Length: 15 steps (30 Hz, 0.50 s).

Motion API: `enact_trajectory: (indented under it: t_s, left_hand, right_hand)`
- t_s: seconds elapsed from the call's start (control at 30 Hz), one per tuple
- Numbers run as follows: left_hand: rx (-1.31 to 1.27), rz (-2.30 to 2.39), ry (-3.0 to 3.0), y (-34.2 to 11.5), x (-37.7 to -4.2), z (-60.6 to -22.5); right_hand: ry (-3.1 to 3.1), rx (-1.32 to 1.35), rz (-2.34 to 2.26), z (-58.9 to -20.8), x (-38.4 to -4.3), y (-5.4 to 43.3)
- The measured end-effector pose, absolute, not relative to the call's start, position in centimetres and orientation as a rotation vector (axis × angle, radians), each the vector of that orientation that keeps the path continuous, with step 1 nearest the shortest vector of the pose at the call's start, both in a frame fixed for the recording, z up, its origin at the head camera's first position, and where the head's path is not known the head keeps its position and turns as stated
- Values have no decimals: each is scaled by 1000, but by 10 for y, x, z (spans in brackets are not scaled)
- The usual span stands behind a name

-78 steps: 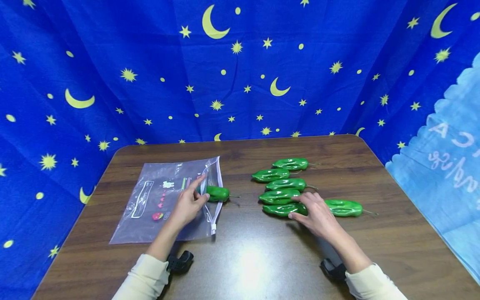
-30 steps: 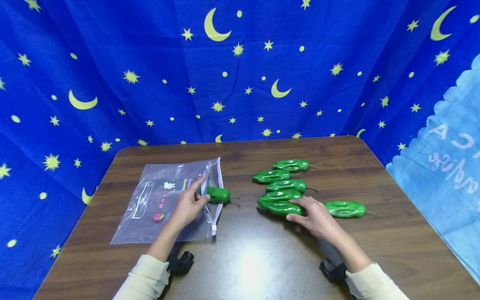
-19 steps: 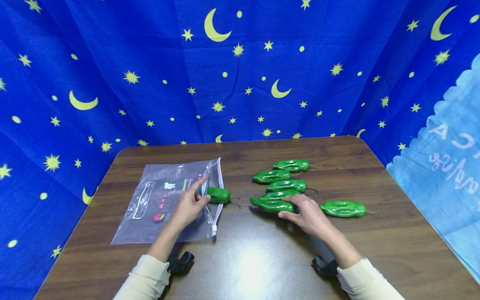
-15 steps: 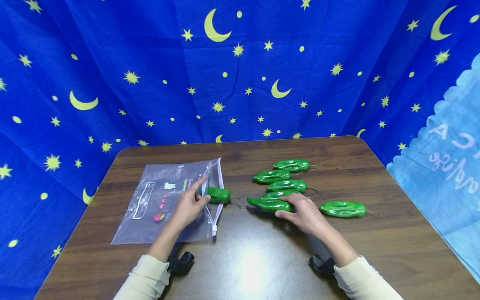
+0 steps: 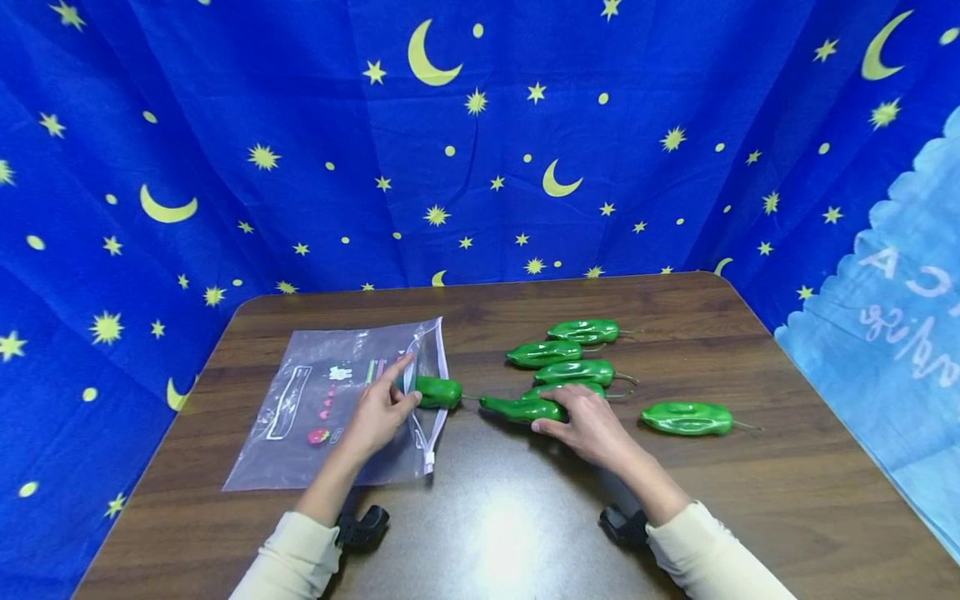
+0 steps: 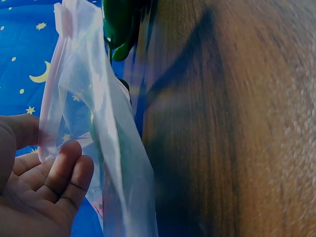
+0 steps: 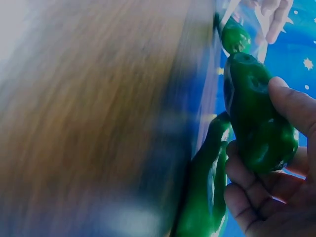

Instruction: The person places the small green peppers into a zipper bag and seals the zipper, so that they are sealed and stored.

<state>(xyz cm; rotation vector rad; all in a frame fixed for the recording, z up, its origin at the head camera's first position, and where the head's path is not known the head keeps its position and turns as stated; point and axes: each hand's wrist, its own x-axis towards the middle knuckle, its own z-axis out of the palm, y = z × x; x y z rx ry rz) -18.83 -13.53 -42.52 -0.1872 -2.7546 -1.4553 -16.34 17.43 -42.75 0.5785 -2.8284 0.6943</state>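
Observation:
My left hand [image 5: 378, 412] pinches the upper layer of a clear zip bag [image 5: 300, 450] at its mouth, holding the edge lifted; in the left wrist view the thumb lies against the pink zip strip. A green pepper [image 5: 441, 392] lies in the mouth, its stem pointing out to the right. My right hand [image 5: 588, 421] grips another green pepper [image 5: 517, 408] between thumb and fingers, its narrow tip pointing left at the bag. The palm side of this grip shows in the right wrist view, around the glossy pepper [image 7: 252, 94].
Behind the right hand several green peppers [image 5: 573, 372] lie stacked in a loose column. One more pepper [image 5: 686, 418] lies to the right of that hand. A blue curtain [image 5: 495, 125] with moons and stars stands behind the brown wooden table [image 5: 465, 300].
The right hand has slid left with the pepper it grips, away from the lone pepper and closer to the bag mouth. The left hand and bag have stayed in place.

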Motion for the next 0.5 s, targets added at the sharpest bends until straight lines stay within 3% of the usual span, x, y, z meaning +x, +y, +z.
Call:
enact_trajectory:
  t_s: [0.5]
  left_hand:
    - [-188,-1466,-2742,-137,-189,-428]
  right_hand:
    - [-2809,611,677,-430,-169,152]
